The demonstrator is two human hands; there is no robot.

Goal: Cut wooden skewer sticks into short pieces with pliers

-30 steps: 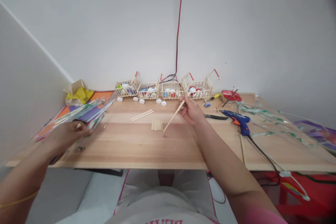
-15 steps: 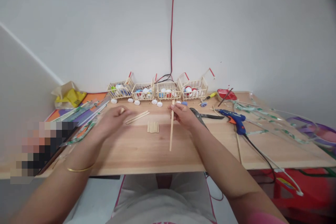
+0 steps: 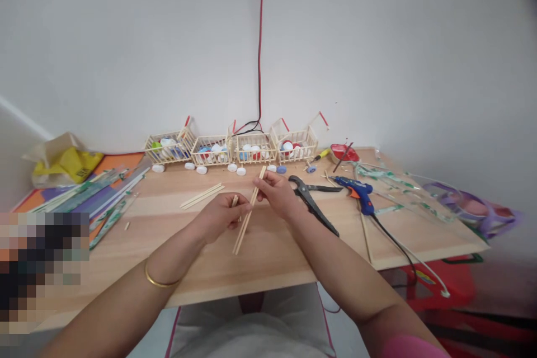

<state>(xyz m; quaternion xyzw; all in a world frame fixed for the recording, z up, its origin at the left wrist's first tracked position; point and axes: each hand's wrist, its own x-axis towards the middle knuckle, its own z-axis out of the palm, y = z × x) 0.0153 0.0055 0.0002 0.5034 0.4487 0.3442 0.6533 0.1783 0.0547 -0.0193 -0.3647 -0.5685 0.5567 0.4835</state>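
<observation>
while the two hands come close together near the centre of the frame, the head view shows a pair of long, thin, pale wooden sticks [image 3: 245,228] held up over a pale, wood-grained tabletop [image 3: 138,246]. the right hand [image 3: 274,193] grips the pair toward its upper end, thumb and fingers pinched about it, with the tips projecting a little above. the long axis runs obliquely, from those tips near the centre of the frame down and leftward to the free ends at lower centre. the left hand [image 3: 220,217] is closed around at least one short, pale wooden stick piece [image 3: 235,199], of which an end stands out above the fingers; the number of pieces inside cannot be told.

the governing relation is lateral: the long pair lies between the hands, on the frame-right side of the left hand. the right hand is the nearer, being in contact; the left fingertips are just beside the shafts, and whether they touch them is unclear. to the upper left of the hands, further long, slim, pale sticks [image 3: 201,195] lie on the tabletop, slanting up to the right. at centre right rest a black, long-handled hand tool [image 3: 311,201] and a blue glue gun [image 3: 364,194] with an orange trigger.
</observation>
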